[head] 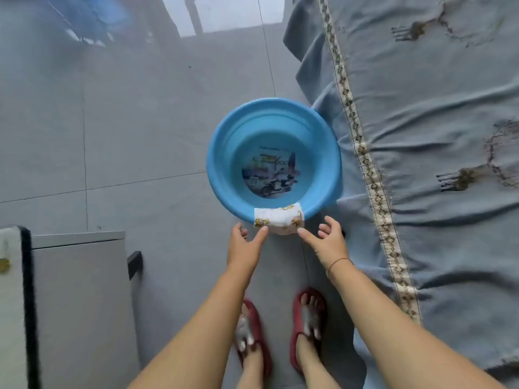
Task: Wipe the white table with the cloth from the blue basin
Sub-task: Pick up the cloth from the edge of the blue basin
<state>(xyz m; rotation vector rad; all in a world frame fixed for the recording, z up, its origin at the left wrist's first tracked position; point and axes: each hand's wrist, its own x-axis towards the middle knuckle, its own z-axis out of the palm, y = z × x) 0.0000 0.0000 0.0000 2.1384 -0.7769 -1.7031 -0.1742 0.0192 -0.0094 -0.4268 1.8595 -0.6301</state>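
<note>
Fingers of the left hand (pixel 244 242) are spread and loose, one tip just touching the near-left corner of the cloth (pixel 279 220). That cloth hangs folded over the near rim of the blue basin (pixel 222 175), probably left there to drip and stay easy to reach. Right hand (pixel 327 238) hovers open just beside its right edge, gripping nothing; likely both mean to lift it together. A white table (pixel 11 290) stands near left.

You are standing in a home, most likely a bedroom: a bed (pixel 438 164) with a rumpled blue-grey embroidered cover fills the right side, glossy grey floor tiles (pixel 126 122) reflect a window, a plastic washbasin (pixel 224 153) sits on the floor, and your feet wear red house slippers (pixel 297 307).
</note>
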